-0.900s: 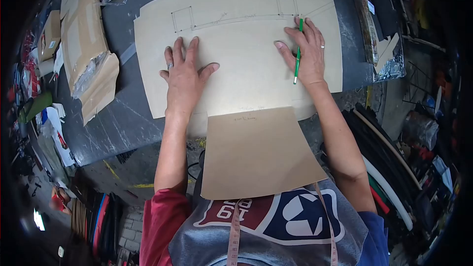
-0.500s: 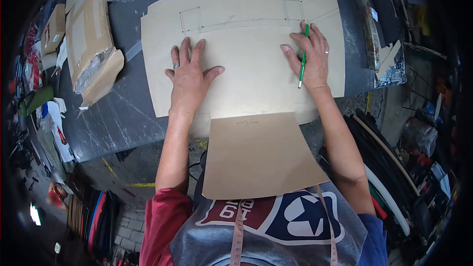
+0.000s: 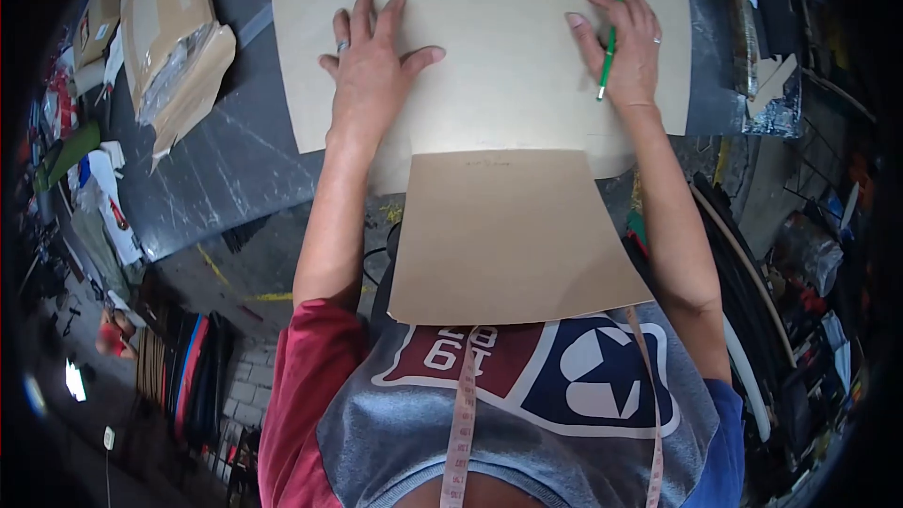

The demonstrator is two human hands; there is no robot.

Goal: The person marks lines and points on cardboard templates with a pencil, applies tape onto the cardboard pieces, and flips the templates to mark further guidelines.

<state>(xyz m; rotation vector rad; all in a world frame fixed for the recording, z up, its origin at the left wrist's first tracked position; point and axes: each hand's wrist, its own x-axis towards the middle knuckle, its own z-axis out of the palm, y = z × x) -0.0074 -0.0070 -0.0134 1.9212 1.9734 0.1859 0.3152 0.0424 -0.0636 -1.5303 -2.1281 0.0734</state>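
Observation:
A large tan cardboard sheet (image 3: 499, 66) lies on the dark table, with thin drawn lines and dots across its far part. My left hand (image 3: 367, 71) rests flat on its left side, fingers spread and holding nothing. On the right side, my right hand (image 3: 628, 52) lies on the sheet with a green pencil (image 3: 609, 49) tucked between thumb and fingers, its pale end toward me. A browner cardboard panel (image 3: 508, 235) extends from the sheet's near edge to my shirt. Faint writing shows near the panel's far edge.
A torn cardboard package (image 3: 174, 33) lies on the table (image 3: 226, 165) at left. Foil-like wrapped material (image 3: 776, 118) sits at the right edge. Long dark rolls and tubes (image 3: 743, 292) stand below right. A measuring tape (image 3: 461, 423) hangs over my shirt.
The view has tilted down, so the sheet and both hands appear higher in it. My hands stay in about the same places on the sheet, and the pencil remains in my right hand.

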